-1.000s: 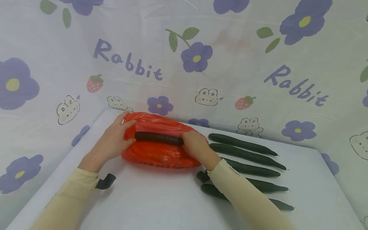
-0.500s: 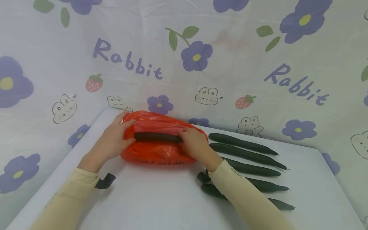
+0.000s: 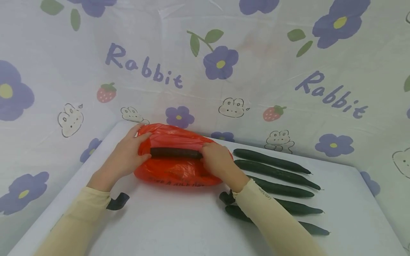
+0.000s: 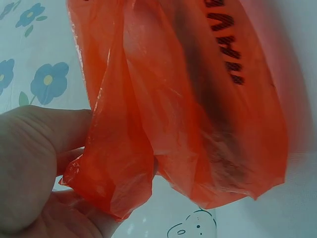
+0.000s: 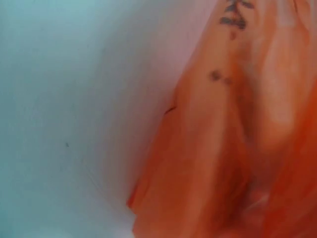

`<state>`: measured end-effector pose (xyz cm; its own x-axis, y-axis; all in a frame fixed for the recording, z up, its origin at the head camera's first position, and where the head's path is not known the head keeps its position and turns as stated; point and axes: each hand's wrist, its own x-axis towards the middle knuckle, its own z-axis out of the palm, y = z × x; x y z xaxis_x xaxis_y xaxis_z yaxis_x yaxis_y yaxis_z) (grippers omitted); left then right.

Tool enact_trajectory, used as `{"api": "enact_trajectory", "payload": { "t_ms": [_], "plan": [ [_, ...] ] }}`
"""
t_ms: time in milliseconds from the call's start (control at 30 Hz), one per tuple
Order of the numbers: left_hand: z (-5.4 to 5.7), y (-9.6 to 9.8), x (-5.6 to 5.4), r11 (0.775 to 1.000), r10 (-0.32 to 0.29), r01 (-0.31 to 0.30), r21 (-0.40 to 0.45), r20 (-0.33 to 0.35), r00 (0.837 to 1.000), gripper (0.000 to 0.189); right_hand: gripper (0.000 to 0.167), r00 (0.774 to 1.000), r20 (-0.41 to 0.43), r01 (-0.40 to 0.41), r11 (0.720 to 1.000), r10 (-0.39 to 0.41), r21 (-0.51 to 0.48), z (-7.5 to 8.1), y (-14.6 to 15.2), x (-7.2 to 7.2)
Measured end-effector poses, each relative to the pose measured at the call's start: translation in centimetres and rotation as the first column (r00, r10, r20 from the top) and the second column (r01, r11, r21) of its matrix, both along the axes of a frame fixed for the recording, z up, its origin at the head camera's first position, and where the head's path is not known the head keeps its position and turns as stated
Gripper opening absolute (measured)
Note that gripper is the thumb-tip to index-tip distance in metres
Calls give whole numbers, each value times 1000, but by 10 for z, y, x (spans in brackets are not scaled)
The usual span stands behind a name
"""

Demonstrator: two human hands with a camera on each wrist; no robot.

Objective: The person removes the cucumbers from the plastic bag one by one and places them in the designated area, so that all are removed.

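Observation:
A red plastic bag with black lettering lies at the back of the white table. My left hand pinches the bag's left edge, thumb and fingers spread apart along it. In the left wrist view, the hand grips a fold of the thin bag. A dark green cucumber lies level across the bag's mouth, and my right hand grips its right end. Through the film in the left wrist view its dark shape shows blurred. Only the bag fills the right wrist view, hiding that hand's fingertips.
Several cucumbers lie in a row on the right of the white table, some partly behind my right sleeve. Behind the table hangs a white cloth printed with flowers and rabbits. Dark fittings sit under the wrists.
The right hand shifts very slightly with the cucumber's end in its grip, and the bag's front creases change a little. The left hand and the row of cucumbers stay in place.

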<state>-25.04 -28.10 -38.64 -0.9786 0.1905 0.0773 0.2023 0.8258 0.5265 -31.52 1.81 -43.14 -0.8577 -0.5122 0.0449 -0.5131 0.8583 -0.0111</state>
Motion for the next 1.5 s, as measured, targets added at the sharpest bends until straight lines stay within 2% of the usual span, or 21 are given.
{"api": "enact_trajectory", "payload": {
  "t_ms": [133, 400, 600, 733, 1000, 1300, 1500],
  "plan": [
    [1, 0, 1, 1000, 1, -1, -2, -6, 1000, 76, 23, 1000, 19, -6, 1000, 6, -28, 8, 1, 3],
    [4, 1, 3, 1000, -2, 2, -7, -25, 1000, 75, 16, 999, -41, -35, 997, 32, -67, 28, 6, 7],
    [7, 0, 2, 1000, 4, -4, -4, -30, 1000, 75, 31, 1000, 2, 11, 994, -11, -108, 43, 15, 10],
    [8, 1, 1, 1000, 4, -4, -4, -24, 1000, 75, 37, 1000, -5, 18, 994, -18, -110, 51, 22, 14],
    [6, 2, 2, 1000, 4, -4, -11, -3, 1000, 75, 35, 1000, -1, 15, 993, -15, -115, 52, 42, 22],
    [6, 3, 2, 1000, -9, 8, -6, -29, 1000, 73, 32, 999, -44, -11, 990, 4, -142, 57, 67, 32],
    [4, 4, 2, 1000, -22, 22, 3, -39, 999, 73, 37, 999, -44, 7, 985, -15, -170, 56, 82, 37]
  ]
}}
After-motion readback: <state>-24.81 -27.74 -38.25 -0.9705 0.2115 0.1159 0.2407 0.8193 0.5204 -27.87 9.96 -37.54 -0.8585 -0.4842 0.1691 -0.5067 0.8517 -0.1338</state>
